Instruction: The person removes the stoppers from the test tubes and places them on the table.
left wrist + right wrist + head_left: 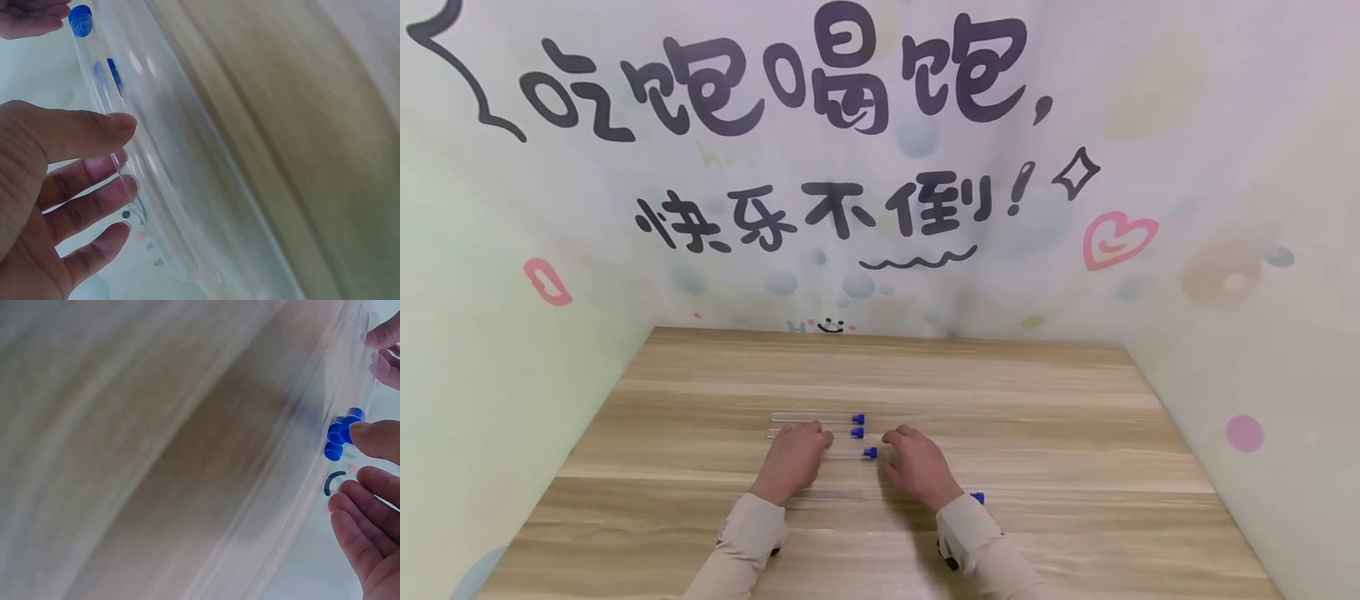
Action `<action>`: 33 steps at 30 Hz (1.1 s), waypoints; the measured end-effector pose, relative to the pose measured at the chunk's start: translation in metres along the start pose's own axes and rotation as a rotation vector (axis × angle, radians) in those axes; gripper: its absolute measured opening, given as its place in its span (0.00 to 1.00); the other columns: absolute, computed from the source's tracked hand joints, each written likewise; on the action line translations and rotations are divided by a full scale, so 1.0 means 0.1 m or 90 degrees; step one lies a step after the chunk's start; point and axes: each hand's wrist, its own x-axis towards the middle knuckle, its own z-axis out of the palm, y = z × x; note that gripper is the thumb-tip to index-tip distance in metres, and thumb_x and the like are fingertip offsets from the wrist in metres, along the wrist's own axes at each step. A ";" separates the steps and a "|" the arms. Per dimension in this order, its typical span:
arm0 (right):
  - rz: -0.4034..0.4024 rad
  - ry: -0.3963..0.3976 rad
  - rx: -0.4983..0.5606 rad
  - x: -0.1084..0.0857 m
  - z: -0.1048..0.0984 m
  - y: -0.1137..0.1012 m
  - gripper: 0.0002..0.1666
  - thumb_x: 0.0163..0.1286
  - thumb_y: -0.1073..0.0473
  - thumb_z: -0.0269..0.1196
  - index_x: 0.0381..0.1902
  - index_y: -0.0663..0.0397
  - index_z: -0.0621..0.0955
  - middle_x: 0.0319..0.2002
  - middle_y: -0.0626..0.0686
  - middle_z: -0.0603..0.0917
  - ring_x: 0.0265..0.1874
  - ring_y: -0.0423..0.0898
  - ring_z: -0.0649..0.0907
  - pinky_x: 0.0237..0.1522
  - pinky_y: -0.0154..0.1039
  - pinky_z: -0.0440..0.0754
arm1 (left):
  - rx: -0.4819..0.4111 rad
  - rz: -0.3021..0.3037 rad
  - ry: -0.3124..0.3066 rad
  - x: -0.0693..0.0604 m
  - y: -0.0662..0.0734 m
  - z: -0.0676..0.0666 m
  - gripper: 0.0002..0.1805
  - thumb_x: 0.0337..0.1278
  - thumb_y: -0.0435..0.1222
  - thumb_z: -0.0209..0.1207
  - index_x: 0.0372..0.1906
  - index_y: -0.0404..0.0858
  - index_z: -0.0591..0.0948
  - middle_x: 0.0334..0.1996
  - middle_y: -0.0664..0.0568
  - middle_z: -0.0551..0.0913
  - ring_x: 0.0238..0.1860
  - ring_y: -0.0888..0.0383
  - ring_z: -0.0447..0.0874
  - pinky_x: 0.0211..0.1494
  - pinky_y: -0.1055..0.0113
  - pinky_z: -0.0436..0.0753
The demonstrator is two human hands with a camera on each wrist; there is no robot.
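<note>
Two clear test tubes with blue caps lie side by side on the wooden table, the farther test tube fully in sight and the other test tube partly behind my left hand. My left hand pinches a nearer capped test tube between thumb and fingertips; in the left wrist view its blue cap points toward the other hand. Just right of that cap is my right hand, its fingers loosely bent and holding nothing. The right wrist view shows several blue caps near its thumb.
Another blue cap shows beside the right cuff, the rest of it hidden by the arm. The wooden table ends at a printed wall at the back, with pale walls at both sides.
</note>
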 end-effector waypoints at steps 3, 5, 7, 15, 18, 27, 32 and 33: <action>-0.001 0.004 0.005 -0.01 -0.01 0.01 0.16 0.56 0.59 0.70 0.42 0.59 0.83 0.38 0.52 0.84 0.37 0.47 0.84 0.40 0.41 0.82 | -0.004 0.015 0.017 0.02 0.05 -0.01 0.08 0.47 0.26 0.64 0.25 0.42 0.80 0.23 0.53 0.77 0.29 0.55 0.81 0.31 0.59 0.76; -0.005 0.004 0.009 -0.02 -0.02 0.02 0.16 0.56 0.59 0.69 0.42 0.59 0.83 0.38 0.52 0.84 0.36 0.47 0.84 0.39 0.40 0.82 | -0.003 0.024 0.024 0.03 0.08 -0.01 0.08 0.46 0.26 0.64 0.26 0.43 0.81 0.23 0.54 0.77 0.28 0.55 0.80 0.29 0.60 0.75; -0.012 0.008 0.012 -0.03 -0.03 0.03 0.15 0.56 0.60 0.70 0.41 0.59 0.83 0.37 0.52 0.84 0.35 0.46 0.83 0.39 0.40 0.82 | 0.008 0.030 0.025 0.04 0.11 0.00 0.07 0.46 0.27 0.64 0.26 0.43 0.81 0.23 0.54 0.78 0.28 0.56 0.80 0.28 0.62 0.74; -0.020 0.010 0.013 -0.07 -0.07 0.06 0.14 0.57 0.58 0.70 0.39 0.57 0.83 0.36 0.51 0.84 0.34 0.45 0.83 0.38 0.38 0.82 | 0.026 0.046 0.037 0.08 0.21 0.02 0.07 0.46 0.29 0.65 0.26 0.45 0.81 0.26 0.55 0.81 0.29 0.57 0.81 0.31 0.61 0.78; -0.012 0.001 0.010 -0.08 -0.08 0.08 0.13 0.57 0.57 0.70 0.39 0.57 0.83 0.36 0.51 0.84 0.34 0.44 0.83 0.37 0.38 0.82 | 0.027 0.051 0.037 0.10 0.24 0.01 0.06 0.47 0.30 0.65 0.26 0.45 0.81 0.27 0.55 0.81 0.29 0.57 0.81 0.30 0.61 0.77; -0.017 0.009 0.021 -0.17 -0.14 0.13 0.11 0.55 0.58 0.72 0.35 0.56 0.84 0.31 0.49 0.84 0.29 0.41 0.82 0.33 0.35 0.80 | 0.037 0.070 0.054 0.09 0.34 -0.07 0.05 0.48 0.31 0.65 0.27 0.44 0.82 0.27 0.54 0.81 0.29 0.57 0.81 0.29 0.63 0.76; -0.025 0.035 0.033 -0.22 -0.21 0.15 0.09 0.53 0.60 0.72 0.31 0.55 0.84 0.29 0.49 0.84 0.28 0.41 0.82 0.32 0.34 0.80 | 0.033 0.085 0.079 0.09 0.40 -0.14 0.05 0.49 0.30 0.63 0.26 0.44 0.81 0.28 0.55 0.82 0.29 0.57 0.80 0.28 0.64 0.74; -0.027 0.041 0.034 -0.23 -0.22 0.16 0.08 0.53 0.60 0.72 0.31 0.54 0.84 0.29 0.49 0.84 0.28 0.41 0.82 0.32 0.34 0.80 | 0.032 0.088 0.082 0.10 0.40 -0.15 0.06 0.48 0.30 0.63 0.25 0.44 0.81 0.28 0.55 0.81 0.29 0.58 0.80 0.28 0.65 0.73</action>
